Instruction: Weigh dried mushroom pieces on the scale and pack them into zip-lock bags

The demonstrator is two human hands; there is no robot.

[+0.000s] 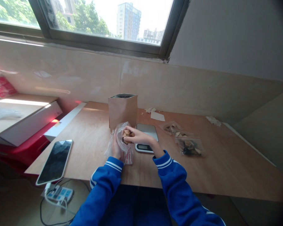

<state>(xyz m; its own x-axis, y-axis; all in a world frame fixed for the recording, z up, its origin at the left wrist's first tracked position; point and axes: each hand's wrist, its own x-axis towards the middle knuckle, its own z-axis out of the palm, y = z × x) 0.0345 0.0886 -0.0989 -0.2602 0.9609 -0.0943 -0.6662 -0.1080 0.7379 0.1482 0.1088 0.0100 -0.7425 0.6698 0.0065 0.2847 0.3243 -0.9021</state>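
Observation:
My left hand (116, 148) grips a small clear plastic zip bag (121, 138) from below, above the wooden table (89, 147). My right hand (138, 137) is pinched on a few light brown pieces (128, 134) at the bag's mouth. Both arms wear blue sleeves with white stripes. Just right of my hands lies a small digital kitchen scale (146, 137). Behind the hands stands an open brown paper pouch (123, 110).
Two filled clear bags (190, 146) lie right of the scale. A smartphone (55, 161) rests near the table's left front corner, with a power strip (59, 193) on the floor below. Paper scraps (157, 116) lie near the wall. A white-topped bench (25, 116) stands left.

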